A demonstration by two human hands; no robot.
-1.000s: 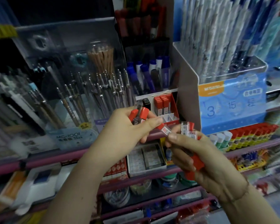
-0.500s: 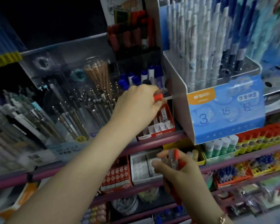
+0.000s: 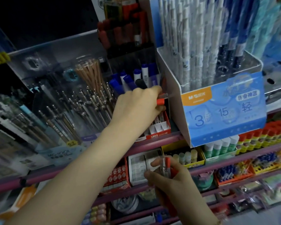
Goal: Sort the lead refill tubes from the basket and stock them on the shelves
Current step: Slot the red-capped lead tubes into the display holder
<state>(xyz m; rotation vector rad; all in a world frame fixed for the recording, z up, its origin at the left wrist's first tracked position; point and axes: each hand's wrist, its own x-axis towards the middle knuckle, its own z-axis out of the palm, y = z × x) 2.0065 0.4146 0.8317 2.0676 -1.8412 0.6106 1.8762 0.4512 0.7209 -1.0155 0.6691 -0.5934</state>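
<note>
My left hand (image 3: 136,109) reaches up to the shelf and pinches a clear lead refill tube with a red cap (image 3: 161,101), holding it over the red display box (image 3: 159,132) of refill tubes. Lower down, my right hand (image 3: 170,179) grips several more red-capped refill tubes (image 3: 166,166) upright in front of the shelf below. The basket is out of view.
A blue pen display box (image 3: 221,111) stands right of the red box. Mechanical pencils in a clear rack (image 3: 68,101) fill the left. Blue markers (image 3: 136,77) stand behind. Glue sticks (image 3: 221,145) and small item boxes line the pink shelf rails (image 3: 152,142) below.
My left hand rose from chest height to the red box on the shelf with one tube. My right hand dropped lower with its bunch of tubes. The view tilted up.
</note>
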